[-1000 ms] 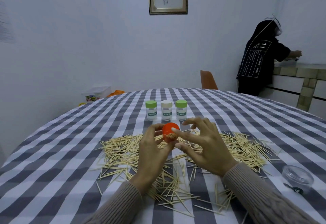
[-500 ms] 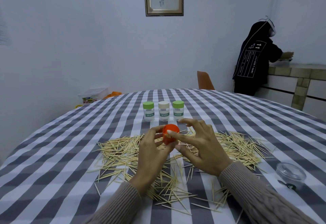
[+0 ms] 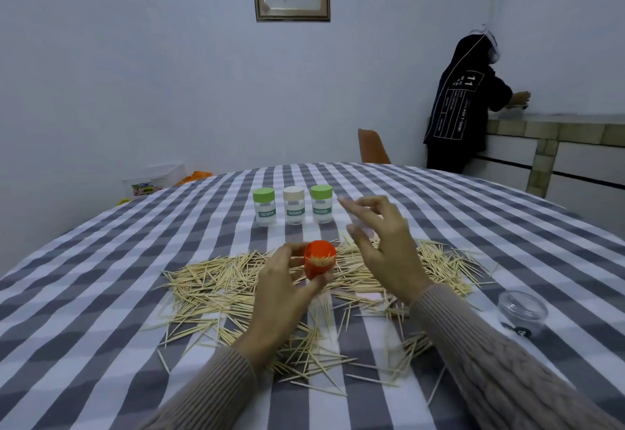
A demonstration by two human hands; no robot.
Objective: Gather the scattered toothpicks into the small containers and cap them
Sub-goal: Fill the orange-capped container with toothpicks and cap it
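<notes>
Loose toothpicks [image 3: 216,287] lie in a wide heap across the checked tablecloth [image 3: 101,294]. My left hand [image 3: 280,294] grips a small orange container [image 3: 319,262] above the heap, its open end toward me with toothpick tips showing inside. Raised just right of it, my right hand [image 3: 382,247] pinches a blurred, clear piece [image 3: 365,226] between thumb and curled fingers. Three capped containers stand in a row behind: green cap [image 3: 264,207], cream cap [image 3: 294,205], green cap [image 3: 321,204].
A clear round jar [image 3: 522,308] sits near the table's right edge with a small black thing [image 3: 519,331] in front of it. An orange chair [image 3: 372,147] stands behind the table. A person in a dark hoodie [image 3: 463,108] works at a counter, back right.
My right hand has left the orange container and risen up and to the right. The left hand has tipped the container so its toothpicks show. The camera has moved closer.
</notes>
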